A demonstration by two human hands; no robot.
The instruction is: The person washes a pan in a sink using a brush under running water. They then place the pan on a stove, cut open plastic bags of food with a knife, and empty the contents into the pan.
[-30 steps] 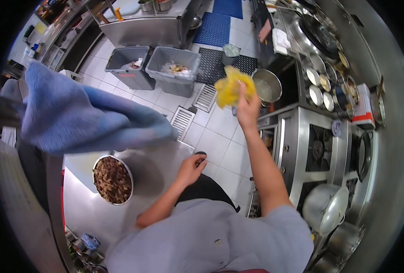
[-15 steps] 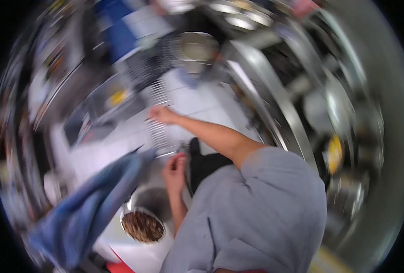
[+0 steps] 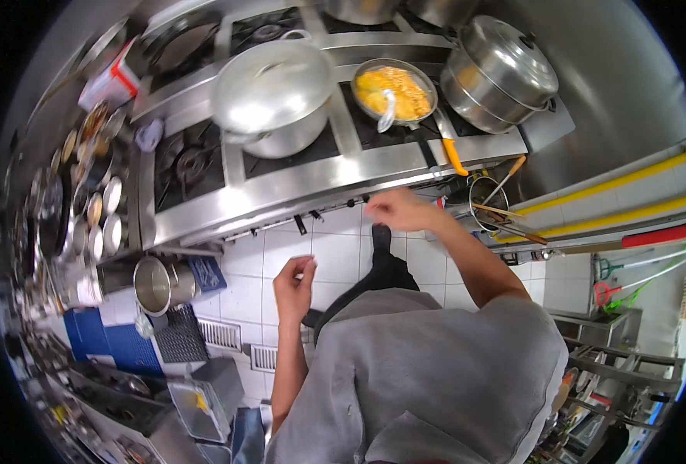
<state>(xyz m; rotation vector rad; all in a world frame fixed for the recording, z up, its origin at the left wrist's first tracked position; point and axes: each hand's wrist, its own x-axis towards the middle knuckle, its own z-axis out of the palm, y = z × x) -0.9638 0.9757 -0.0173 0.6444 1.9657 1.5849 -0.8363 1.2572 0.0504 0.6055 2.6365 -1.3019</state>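
My left hand (image 3: 293, 289) hangs over the tiled floor, its fingers curled towards the thumb; whether anything small is pinched there I cannot make out. In front of the stove (image 3: 281, 189) is my right hand (image 3: 399, 209), its bent fingers smeared by motion. Nearest to it on the stove, a frying pan (image 3: 416, 85) holds orange-yellow food with a pale spoon (image 3: 388, 108) lying in it. Beside the pan, an orange-handled utensil (image 3: 453, 153) reaches over the stove's front edge. A large lidded pot (image 3: 275, 93) stands to the left, and a lidded steel steamer pot (image 3: 498, 73) to the right.
A container (image 3: 486, 199) with wooden-handled utensils sits near yellow pipes (image 3: 614, 220) at right. On the left are a tall steel pot (image 3: 153, 286), bowls (image 3: 112, 195) and a grey bin (image 3: 200, 406). Floor grates (image 3: 221, 334) are set in white tiles (image 3: 335, 251).
My view has swung round from the floor, the bin and a blue cloth to the stove. My right hand is now before the stove front. My left hand stays near my body.
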